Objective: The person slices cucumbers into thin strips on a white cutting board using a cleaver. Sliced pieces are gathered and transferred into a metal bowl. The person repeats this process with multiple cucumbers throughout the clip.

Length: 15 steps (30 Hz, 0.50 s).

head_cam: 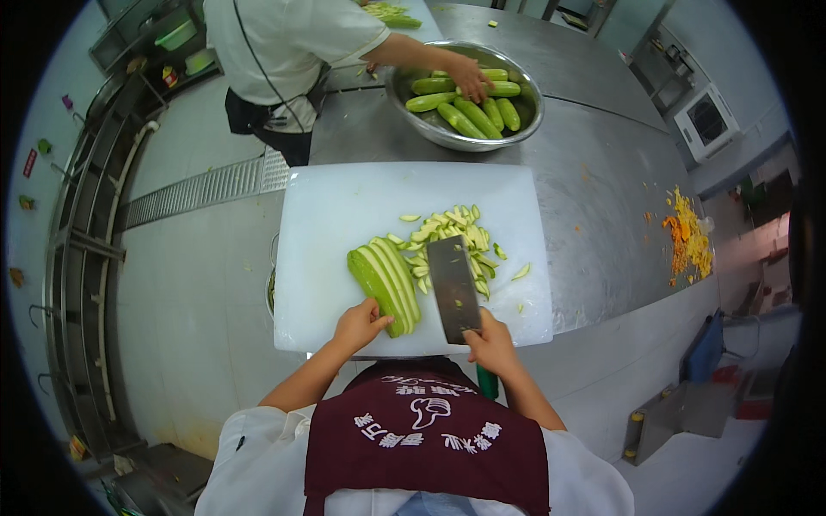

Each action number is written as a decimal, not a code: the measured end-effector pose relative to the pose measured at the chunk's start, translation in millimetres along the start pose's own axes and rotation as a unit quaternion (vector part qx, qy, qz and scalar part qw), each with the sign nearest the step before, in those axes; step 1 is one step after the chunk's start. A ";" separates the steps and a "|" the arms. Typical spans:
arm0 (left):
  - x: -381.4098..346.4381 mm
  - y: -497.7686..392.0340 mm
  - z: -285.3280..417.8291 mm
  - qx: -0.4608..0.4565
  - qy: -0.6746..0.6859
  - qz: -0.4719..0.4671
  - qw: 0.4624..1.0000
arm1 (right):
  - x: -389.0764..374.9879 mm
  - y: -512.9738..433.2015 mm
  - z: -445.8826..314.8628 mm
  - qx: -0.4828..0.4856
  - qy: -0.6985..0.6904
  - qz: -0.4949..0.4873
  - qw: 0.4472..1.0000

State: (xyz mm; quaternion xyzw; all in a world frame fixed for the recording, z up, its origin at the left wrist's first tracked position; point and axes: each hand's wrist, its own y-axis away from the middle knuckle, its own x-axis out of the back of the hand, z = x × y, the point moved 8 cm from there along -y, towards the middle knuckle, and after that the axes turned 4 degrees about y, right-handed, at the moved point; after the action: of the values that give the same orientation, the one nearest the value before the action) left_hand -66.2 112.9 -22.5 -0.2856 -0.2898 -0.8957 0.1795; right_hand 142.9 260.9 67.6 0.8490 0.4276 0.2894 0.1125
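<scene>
A white plastic cutting board (335,200) lies before me on the steel table. My left hand (361,324) holds the near end of a stack of lengthwise zucchini slices (385,284) at the board's left middle, thumb and fingertips on it. My right hand (493,342) grips a Chinese cleaver (454,290) by its green handle. The blade lies rather flat over the board, with bits of zucchini stuck to it. Cut zucchini pieces (452,226) are heaped beyond and beside the blade, and a few are scattered at the right.
Beyond the board stands a large steel bowl (464,143) of whole zucchini, with a co-worker's hand (470,77) reaching in. The co-worker stands at the upper left by another board (423,13). Orange and yellow scraps (689,238) lie at the steel table's (600,193) right edge.
</scene>
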 end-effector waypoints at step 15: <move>-10.4 -26.2 85.2 -0.425 -0.517 -0.093 0.737 | 34.5 34.6 71.9 -0.059 -0.117 0.071 0.989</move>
State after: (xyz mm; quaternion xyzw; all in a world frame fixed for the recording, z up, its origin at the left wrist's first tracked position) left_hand -36.1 187.6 17.1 -0.7229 0.0477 -0.6526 -0.2220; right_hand 224.1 271.2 38.4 0.8970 0.3326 0.2201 0.1905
